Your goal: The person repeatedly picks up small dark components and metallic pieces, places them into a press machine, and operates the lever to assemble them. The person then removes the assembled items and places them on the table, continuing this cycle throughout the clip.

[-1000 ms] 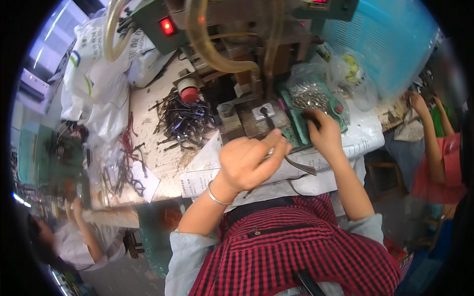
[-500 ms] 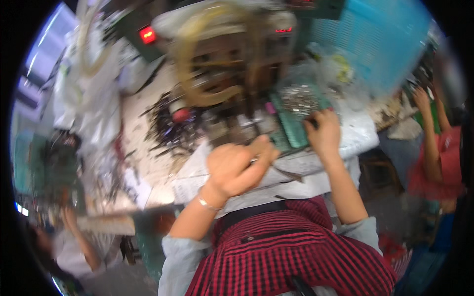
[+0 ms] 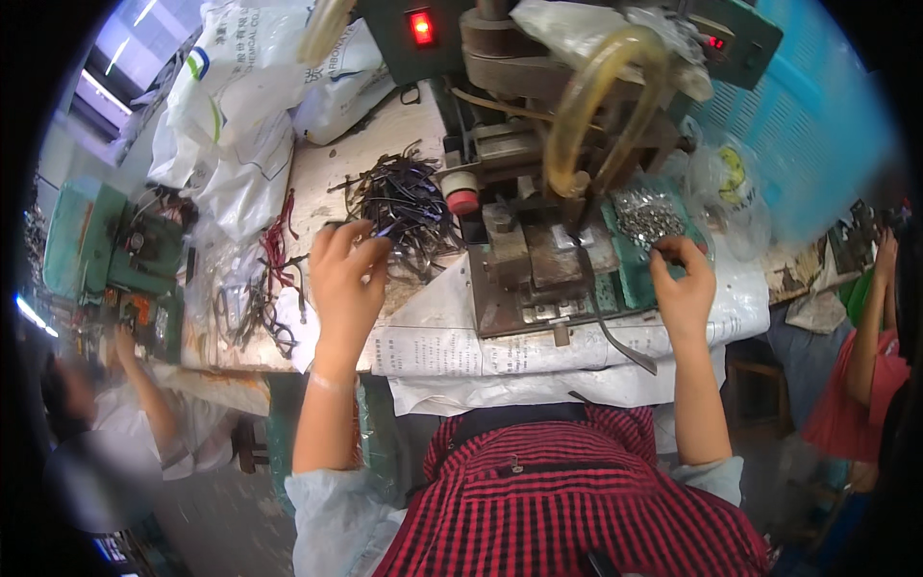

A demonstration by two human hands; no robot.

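Observation:
My left hand point(image 3: 344, 279) hovers at the near left side of a pile of dark, thin curved strips point(image 3: 409, 207) that look like eyeglass temples. Its fingers are bent and apart, with nothing visible between them. My right hand point(image 3: 685, 287) is at the green tray point(image 3: 630, 274) on the right, beside a heap of small silvery metal parts point(image 3: 646, 219). Thumb and forefinger are pinched together there; what they hold, if anything, is too small to see. Between my hands stands a bench machine point(image 3: 543, 250). A single dark eyeglass temple point(image 3: 606, 322) sticks out of its fixture toward me.
A red button point(image 3: 462, 197) sits at the machine's left, a yellowish hose point(image 3: 567, 125) loops over it. White printed sheeting point(image 3: 428, 337) covers the bench's front edge. White sacks point(image 3: 226, 125) stand back left, a blue basket point(image 3: 779, 144) back right. Other people work at both sides.
My left hand has moved left, from the machine's front to the strip pile. My right hand stays by the metal parts, fingers now pinched. The view has shifted and sharpened.

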